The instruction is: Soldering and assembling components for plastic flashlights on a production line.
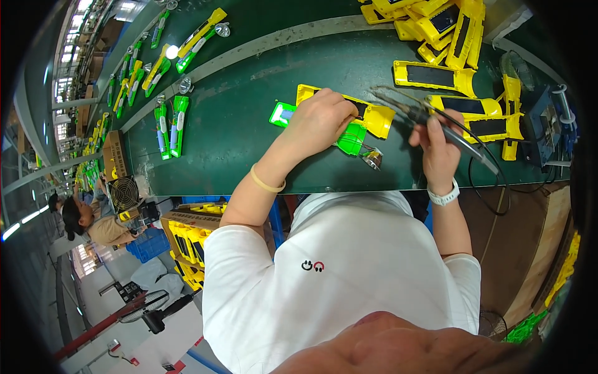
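My left hand [321,123] is closed, with its curled fingertips over a yellow casing half with a black panel [376,119]. Whatever is pinched there is hidden. Beneath that hand lies a green flashlight body [281,115], showing a blue-grey cell at its left end. Thin wires run from its right end to a silver reflector lamp head [372,158]. My right hand [439,143] grips a soldering iron [411,112] like a pen. The iron's tip points left, above the yellow casing half and apart from my left hand.
Yellow casing halves [430,75] are heaped at the back right. A blue soldering station [541,128] stands at the right edge, with a black cable [506,198] looping down. Green flashlight bodies [179,124] lie left; another person [103,224] sits further left.
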Demonstrator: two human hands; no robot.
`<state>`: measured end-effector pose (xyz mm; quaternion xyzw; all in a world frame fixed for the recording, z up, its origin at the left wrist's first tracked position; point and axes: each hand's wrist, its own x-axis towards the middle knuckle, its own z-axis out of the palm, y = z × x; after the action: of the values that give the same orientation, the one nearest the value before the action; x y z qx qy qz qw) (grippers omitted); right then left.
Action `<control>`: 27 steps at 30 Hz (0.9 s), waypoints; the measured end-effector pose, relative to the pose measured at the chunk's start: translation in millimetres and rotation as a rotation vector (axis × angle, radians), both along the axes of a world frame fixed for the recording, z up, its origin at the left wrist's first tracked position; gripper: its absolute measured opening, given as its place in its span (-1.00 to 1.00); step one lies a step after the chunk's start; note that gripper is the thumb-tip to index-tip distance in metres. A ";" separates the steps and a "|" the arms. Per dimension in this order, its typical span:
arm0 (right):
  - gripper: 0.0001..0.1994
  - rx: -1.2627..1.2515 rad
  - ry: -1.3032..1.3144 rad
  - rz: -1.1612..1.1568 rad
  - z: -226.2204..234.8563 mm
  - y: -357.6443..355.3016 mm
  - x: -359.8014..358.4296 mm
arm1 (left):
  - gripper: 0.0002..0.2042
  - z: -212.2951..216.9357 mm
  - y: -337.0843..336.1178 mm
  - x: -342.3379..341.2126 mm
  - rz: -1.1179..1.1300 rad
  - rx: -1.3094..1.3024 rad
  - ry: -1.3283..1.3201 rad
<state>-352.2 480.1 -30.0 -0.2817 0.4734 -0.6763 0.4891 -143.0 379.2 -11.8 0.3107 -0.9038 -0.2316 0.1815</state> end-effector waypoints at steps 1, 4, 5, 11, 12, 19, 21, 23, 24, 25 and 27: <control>-0.80 -0.011 0.038 0.016 1.1 6.8 -6.2 | -0.91 -0.4 -1.2 -1.0 -0.025 0.009 -0.005; -0.80 -0.036 0.107 0.024 0.0 18.7 -9.6 | -0.91 -2.6 -2.4 -0.9 -0.030 -0.054 -0.007; -0.79 -0.033 0.182 0.062 -0.7 18.7 -11.1 | -0.91 -3.5 -2.6 -1.2 -0.036 -0.052 -0.006; -0.77 0.026 0.266 0.159 -5.2 14.1 -9.5 | -0.90 -4.9 -1.8 -1.2 -0.016 -0.072 -0.019; -0.77 0.025 0.265 0.161 -5.3 13.2 -9.1 | -0.90 -4.0 -1.9 -1.6 -0.020 -0.069 -0.026; -0.77 0.043 0.300 0.143 -6.5 12.4 -7.9 | -0.91 -5.2 -2.3 -1.2 -0.019 -0.071 -0.027; -0.80 0.000 0.280 0.084 -2.3 15.7 -9.1 | -0.92 -4.3 -3.4 -0.7 -0.022 -0.072 -0.025; -0.82 -0.072 0.184 -0.035 2.5 15.9 -10.7 | -0.92 -3.7 -3.3 -0.4 -0.022 -0.076 -0.022; -0.81 -0.134 0.164 -0.046 2.7 14.7 -15.4 | -0.93 -3.1 -3.2 -0.2 -0.022 -0.075 -0.025; -0.79 -0.195 0.145 -0.062 3.6 12.3 -20.8 | -0.93 -2.6 -3.4 -0.6 -0.026 -0.075 -0.027; -0.73 -0.215 0.173 -0.109 21.7 -5.9 -11.9 | -0.93 -4.1 -3.3 0.2 -0.028 -0.081 -0.028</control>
<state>-364.1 474.3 -8.4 -0.3638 0.4531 -0.7218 0.3759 -142.8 375.9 -16.0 0.2934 -0.9192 -0.1931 0.1779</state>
